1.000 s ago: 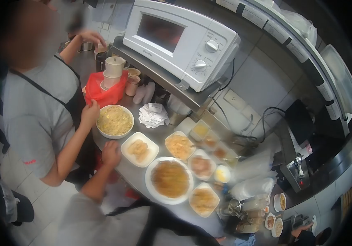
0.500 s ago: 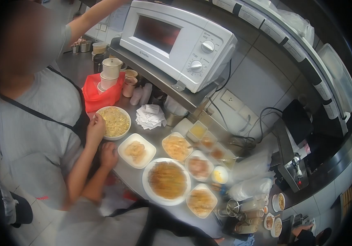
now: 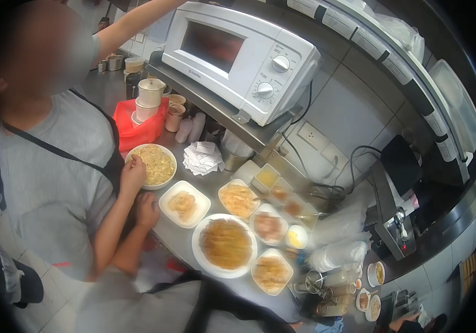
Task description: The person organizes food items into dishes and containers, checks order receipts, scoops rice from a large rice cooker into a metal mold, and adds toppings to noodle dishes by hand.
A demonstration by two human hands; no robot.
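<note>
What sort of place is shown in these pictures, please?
Most likely a commercial kitchen, perhaps a restaurant's: a white microwave oven stands on a metal shelf, a large bowl of yellowish food sits beside other filled dishes on the counter, and a co-worker wears a black apron.

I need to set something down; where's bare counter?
Bare grey steel counter shows between white paper slips and the square white dish, and between that dish, the large round white plate and the front edge. Crowded: right of the plate, among squarish white bowls.

Head-worn view, facing forward and down, near counter [image 3: 175, 237]
</note>
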